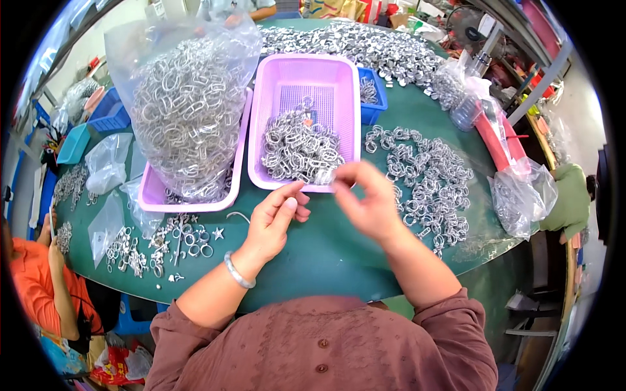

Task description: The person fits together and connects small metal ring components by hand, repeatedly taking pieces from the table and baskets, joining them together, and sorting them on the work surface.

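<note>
My left hand (272, 216) is held in front of a pink-purple basket (259, 117), its thumb and fingers pinched together; whatever lies between them is too small to make out. Beside the basket's front right corner is my right hand (370, 202), blurred by motion. Its thumb and forefinger curl toward each other, and what they hold, if anything, does not show. Inside the basket lies a heap of silvery metal rings and links (300, 148). To the right of my right hand, many joined metal links (430, 182) are spread on the green table (319, 260).
A big clear bag of metal links (186, 117) stands in a second purple basket (189, 206) on the left. Small rings and charms (189, 238) lie nearer. Behind are a blue bin (380, 112) and a pile of metal pieces (365, 49). A person in orange (45, 283) sits left.
</note>
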Tool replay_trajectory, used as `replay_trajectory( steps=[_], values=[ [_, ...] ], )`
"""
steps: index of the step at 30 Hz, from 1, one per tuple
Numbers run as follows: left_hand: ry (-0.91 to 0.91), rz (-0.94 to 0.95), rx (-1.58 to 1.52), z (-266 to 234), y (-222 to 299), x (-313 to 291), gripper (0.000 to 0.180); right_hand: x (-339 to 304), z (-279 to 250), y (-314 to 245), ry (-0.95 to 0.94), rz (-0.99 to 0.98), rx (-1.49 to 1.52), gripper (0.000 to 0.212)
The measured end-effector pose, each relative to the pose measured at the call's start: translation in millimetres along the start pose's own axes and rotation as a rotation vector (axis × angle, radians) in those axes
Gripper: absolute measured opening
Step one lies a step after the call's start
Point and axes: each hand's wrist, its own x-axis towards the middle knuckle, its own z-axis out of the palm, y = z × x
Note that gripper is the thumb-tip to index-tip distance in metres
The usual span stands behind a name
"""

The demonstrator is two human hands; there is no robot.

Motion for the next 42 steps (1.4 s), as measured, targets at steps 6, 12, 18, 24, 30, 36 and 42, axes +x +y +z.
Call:
replay_trajectory(
  steps=[6,12,18,24,30,36,42],
  values=[
    [-0.042,0.004,0.117,11,5,-3,0.027,112,-72,27,0.488,-0.017,-0.012,0.012],
    [-0.006,-0.018,0.154,12,3,0,0.025,137,-102,87,0.204,0.217,-0.494,0.030],
    [-0.065,-0.051,0.152,12,1,1,0.024,80,-117,124,-0.153,0.440,-0.658,0.024],
    [-0.058,-0.082,0.181,14,-1,-3,0.023,60,-82,128,-0.371,0.367,-0.826,0.029],
    [-0.067,-0.057,0.184,15,1,-4,0.022,64,-80,130,-0.421,0.312,-0.997,0.020],
    [-0.096,-0.039,0.215,12,10,-8,0.022,59,-104,109,-0.096,0.390,-0.518,0.013],
    [-0.082,0.027,0.183,3,8,-19,0.023,33,-76,37,-0.033,0.734,0.435,0.015]
  ],
)
